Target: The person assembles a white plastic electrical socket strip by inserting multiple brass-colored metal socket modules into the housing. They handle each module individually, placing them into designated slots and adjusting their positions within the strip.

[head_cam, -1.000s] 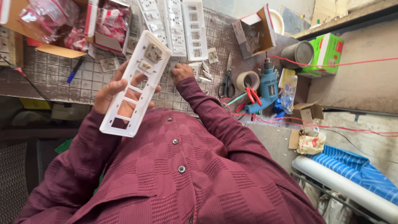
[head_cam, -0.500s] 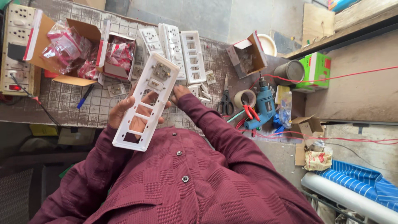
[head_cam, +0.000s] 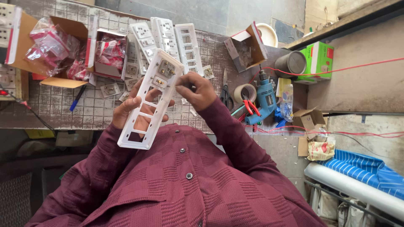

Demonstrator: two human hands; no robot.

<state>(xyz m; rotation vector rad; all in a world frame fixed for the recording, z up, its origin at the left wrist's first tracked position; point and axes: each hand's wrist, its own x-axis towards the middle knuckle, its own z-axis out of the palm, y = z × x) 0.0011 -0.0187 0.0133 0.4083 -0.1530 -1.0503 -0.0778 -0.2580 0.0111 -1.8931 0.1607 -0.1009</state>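
- The left hand (head_cam: 136, 110) has its grip closed on a long white switch-plate frame (head_cam: 149, 101), fingers behind it and showing through the empty windows.
- The frame is held tilted above the near edge of the counter (head_cam: 54, 105), its far end up and to the right, its near end over the maroon shirt (head_cam: 181, 185).
- Two socket modules (head_cam: 164, 73) sit in the frame's far windows; the windows nearer the body are empty.
- The right hand (head_cam: 195, 90) is just beside the frame's far end, fingertips pinched together; what they hold, if anything, is too small to tell.
- On the counter past the hands lie more white frames (head_cam: 168, 38) side by side, with loose modules around them.
- Far left, open cardboard boxes (head_cam: 67, 46) hold red-and-clear packets.
- To the right lie scissors (head_cam: 226, 90), a roll of tape (head_cam: 245, 91), red-handled pliers (head_cam: 251, 107) and a blue power drill (head_cam: 265, 98).
- A green box (head_cam: 320, 59) stands far right beside a dark tin.
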